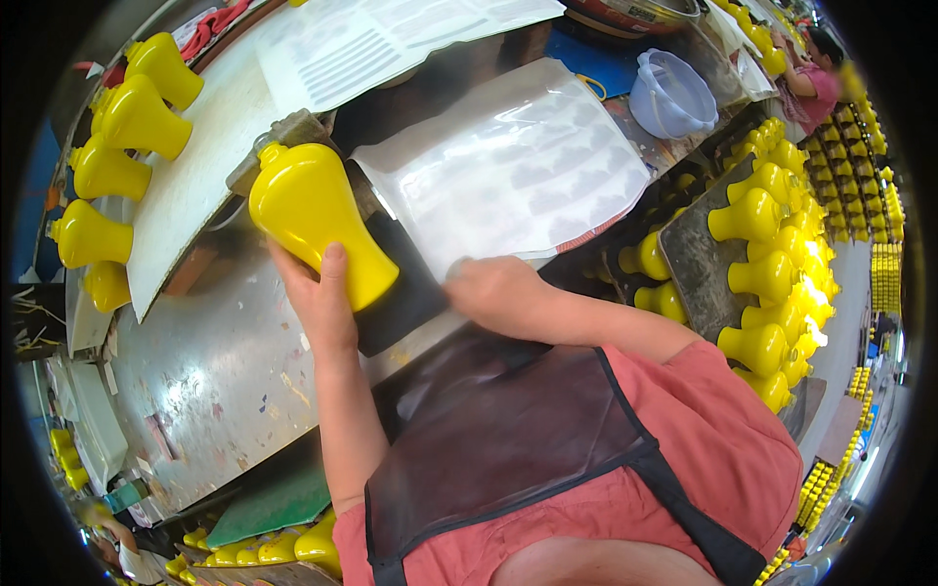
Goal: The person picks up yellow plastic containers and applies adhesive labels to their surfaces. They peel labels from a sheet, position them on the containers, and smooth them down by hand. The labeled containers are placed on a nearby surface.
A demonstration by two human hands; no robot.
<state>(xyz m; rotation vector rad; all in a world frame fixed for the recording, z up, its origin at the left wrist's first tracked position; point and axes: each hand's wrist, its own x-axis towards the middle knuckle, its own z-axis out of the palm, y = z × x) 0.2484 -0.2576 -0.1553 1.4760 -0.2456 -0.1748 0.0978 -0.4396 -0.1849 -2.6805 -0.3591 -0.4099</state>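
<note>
My left hand point(322, 298) is wrapped round the waist of a glossy yellow vase point(308, 200). The vase leans over a black pad point(405, 303), its narrow neck against a worn block point(293, 127) at upper left. My right hand point(498, 298) is closed beside the near edge of a white sheet point(518, 176), which has faint grey shapes and a shiny clear cover. Its fingertips are pinched together, and I cannot make out what is between them.
Several yellow vases point(147, 117) stand along a pale board point(195, 176) at left. More crowd a rack point(772, 244) at right. A lavender bucket point(672, 95) and another printed sheet point(391, 44) lie beyond. Co-workers point(816, 83) are at far right and lower left.
</note>
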